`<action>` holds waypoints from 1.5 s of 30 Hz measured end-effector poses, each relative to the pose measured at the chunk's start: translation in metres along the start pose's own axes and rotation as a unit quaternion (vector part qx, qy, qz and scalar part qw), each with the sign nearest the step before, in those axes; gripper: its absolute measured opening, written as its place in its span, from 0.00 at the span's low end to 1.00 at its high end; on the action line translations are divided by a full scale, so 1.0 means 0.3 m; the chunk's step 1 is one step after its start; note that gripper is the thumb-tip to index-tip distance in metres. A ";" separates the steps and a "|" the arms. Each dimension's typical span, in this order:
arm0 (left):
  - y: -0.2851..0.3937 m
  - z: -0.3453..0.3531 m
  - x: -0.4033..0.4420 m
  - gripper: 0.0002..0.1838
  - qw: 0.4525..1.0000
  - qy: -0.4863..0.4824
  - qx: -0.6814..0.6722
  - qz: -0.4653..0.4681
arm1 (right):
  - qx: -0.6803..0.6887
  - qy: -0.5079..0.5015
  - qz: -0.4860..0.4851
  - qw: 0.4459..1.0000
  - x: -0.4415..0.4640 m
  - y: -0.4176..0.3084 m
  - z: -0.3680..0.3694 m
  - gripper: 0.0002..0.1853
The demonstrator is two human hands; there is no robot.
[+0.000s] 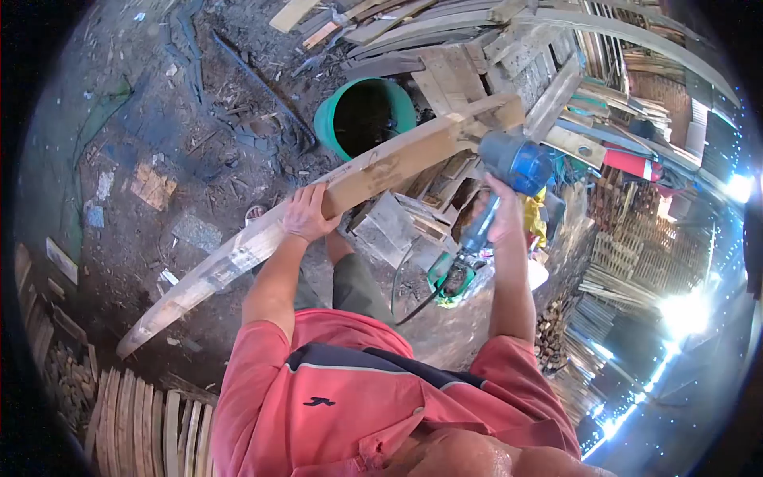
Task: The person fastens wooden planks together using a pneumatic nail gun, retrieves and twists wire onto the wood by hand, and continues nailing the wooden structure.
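Workpiece: a long, pale, gently curved wooden beam (pixel 389 168) runs diagonally across my front, its tapered end low on my left, its squared end high on my right.
Left hand: my left hand (pixel 307 215) clasps the beam near mid-length, fingers part-curled across the top and thumb on the near side; this grip probably steadies it.
Right hand: my right hand (pixel 506 215) is closed around a blue, cylindrical power tool (pixel 479 230), fingers wrapped on the body, presumably for control.
Tool head: the broad blue end sits at the beam's squared end; I cannot tell whether the two touch.
Cable: a black flexible cable (pixel 419 310) trails from the tool's lower end towards my legs, a possible snag.
Far side: a green, round plastic bucket (pixel 326 119) stands just beyond the beam, limiting room there.
Near side: loose grey wooden offcuts (pixel 389 226) clutter the ground between beam and tool.
Surroundings: upright pale wooden slats (pixel 135 413) stand behind my left side; a crumpled yellow bag (pixel 540 219) lies beyond my right wrist.
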State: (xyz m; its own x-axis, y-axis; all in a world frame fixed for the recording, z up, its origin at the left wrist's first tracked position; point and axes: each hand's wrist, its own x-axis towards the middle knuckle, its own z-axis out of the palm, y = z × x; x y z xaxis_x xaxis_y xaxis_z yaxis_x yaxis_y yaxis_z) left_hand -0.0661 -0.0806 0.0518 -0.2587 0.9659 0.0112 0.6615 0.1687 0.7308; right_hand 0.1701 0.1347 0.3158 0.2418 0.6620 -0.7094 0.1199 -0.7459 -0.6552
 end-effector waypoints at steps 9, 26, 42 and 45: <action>-0.013 0.017 -0.004 0.42 1.000 0.011 -0.004 0.006 | -0.022 0.046 -0.049 0.997 -0.021 0.015 -0.111 0.09; 0.011 0.019 0.001 0.41 0.999 0.004 0.032 0.001 | -0.131 0.041 -0.061 0.989 0.034 0.025 -0.018 0.13; -0.005 0.025 -0.005 0.44 0.999 -0.001 0.036 0.003 | -0.157 0.044 -0.057 0.985 0.076 0.011 0.018 0.11; -0.011 0.029 -0.009 0.44 0.999 0.002 0.035 0.010 | -0.175 0.041 -0.035 0.983 0.053 -0.041 0.021 0.10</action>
State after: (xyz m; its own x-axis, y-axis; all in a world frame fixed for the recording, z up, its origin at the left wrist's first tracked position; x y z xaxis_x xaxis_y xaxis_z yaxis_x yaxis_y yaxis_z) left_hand -0.0615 -0.0819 0.0434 -0.2487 0.9682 0.0279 0.7145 0.1640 0.6802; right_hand 0.1662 0.1548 0.3108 0.2956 0.7149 -0.6337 0.4600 -0.6879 -0.5614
